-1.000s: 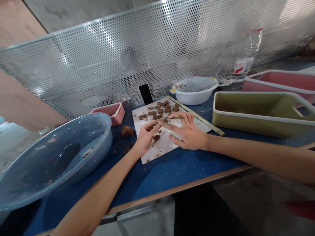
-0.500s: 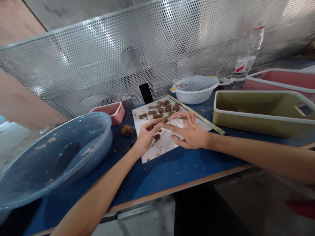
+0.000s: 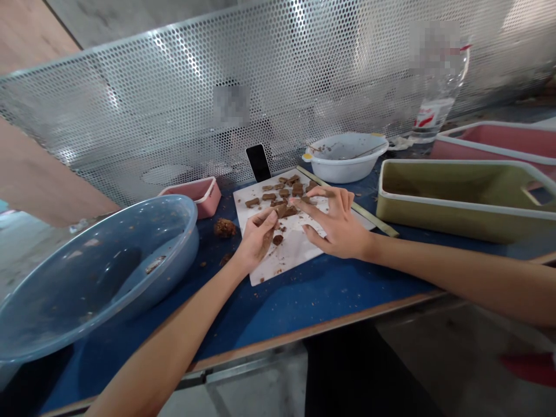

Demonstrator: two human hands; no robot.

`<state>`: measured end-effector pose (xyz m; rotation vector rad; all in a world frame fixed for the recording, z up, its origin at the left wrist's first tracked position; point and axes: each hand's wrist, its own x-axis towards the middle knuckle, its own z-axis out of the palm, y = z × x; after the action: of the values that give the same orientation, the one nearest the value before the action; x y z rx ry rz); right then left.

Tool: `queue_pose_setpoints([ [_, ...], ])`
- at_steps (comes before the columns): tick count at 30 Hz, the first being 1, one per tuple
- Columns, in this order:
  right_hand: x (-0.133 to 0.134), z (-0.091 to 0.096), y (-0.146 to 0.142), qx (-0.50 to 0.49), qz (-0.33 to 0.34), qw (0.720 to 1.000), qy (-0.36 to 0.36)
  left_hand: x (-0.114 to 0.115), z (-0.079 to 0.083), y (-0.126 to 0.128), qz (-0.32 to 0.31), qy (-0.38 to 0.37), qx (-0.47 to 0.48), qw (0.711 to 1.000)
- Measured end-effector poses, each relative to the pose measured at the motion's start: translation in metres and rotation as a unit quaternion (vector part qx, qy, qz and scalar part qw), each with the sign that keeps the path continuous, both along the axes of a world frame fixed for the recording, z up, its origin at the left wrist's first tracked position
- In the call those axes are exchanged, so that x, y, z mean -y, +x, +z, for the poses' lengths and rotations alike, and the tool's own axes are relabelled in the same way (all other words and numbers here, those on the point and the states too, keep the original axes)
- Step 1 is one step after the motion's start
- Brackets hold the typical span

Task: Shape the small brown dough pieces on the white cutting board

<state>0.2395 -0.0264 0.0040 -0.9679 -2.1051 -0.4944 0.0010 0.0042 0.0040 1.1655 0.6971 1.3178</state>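
Observation:
My left hand (image 3: 257, 238) pinches a small brown clay-like piece (image 3: 281, 211) between thumb and fingers, over a white board (image 3: 299, 246). To its right is my right hand (image 3: 339, 223), fingers spread and smudged brown, its index fingertip close to the held piece. Whether that fingertip touches it I cannot tell. Several shaped brown pieces (image 3: 269, 197) lie in loose rows on the far half of the board. A small dark lump (image 3: 277, 239) and scattered crumbs rest near my left hand.
A blue basin (image 3: 174, 211) stands left, a small pink bin (image 3: 211, 200) behind it. Brown lumps (image 3: 225, 227) lie beside the board. A phone (image 3: 258, 163) leans at the back. Rightward are a wooden strip (image 3: 373, 220), white basin (image 3: 347, 171), green bin (image 3: 460, 211) and bottle (image 3: 434, 113).
My right hand's fingers have drawn slightly up and away from my left fingertips. The piece in my left hand now shows more plainly.

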Motion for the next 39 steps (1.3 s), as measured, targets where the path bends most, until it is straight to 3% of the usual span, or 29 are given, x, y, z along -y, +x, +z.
queue_pose_setpoints([
  [6, 0.0014, 0.0022, 0.0001, -0.007, -0.013, 1.000, -0.008, -0.0022, -0.0027, -0.0001, 0.011, 0.014, -0.014, 1.000],
  [16, 0.0048, 0.0017, -0.0020, -0.007, 0.026, 1.000, 0.010, -0.0018, -0.0022, 0.0013, 0.041, -0.015, -0.050, 0.998],
  [24, 0.0035, -0.0044, -0.0039, 0.031, 0.001, 0.999, 0.043, 0.0017, -0.0044, 0.0009, 0.044, 0.027, -0.123, 0.991],
  [28, 0.0007, -0.0076, -0.0025, 0.088, 0.035, 0.994, 0.051, 0.0012, -0.0076, -0.0015, 0.047, 0.052, -0.159, 0.985],
  [39, 0.0008, -0.0042, -0.0037, 0.087, 0.013, 0.993, 0.084, 0.0030, -0.0070, -0.0015, 0.053, 0.062, -0.182, 0.980],
])
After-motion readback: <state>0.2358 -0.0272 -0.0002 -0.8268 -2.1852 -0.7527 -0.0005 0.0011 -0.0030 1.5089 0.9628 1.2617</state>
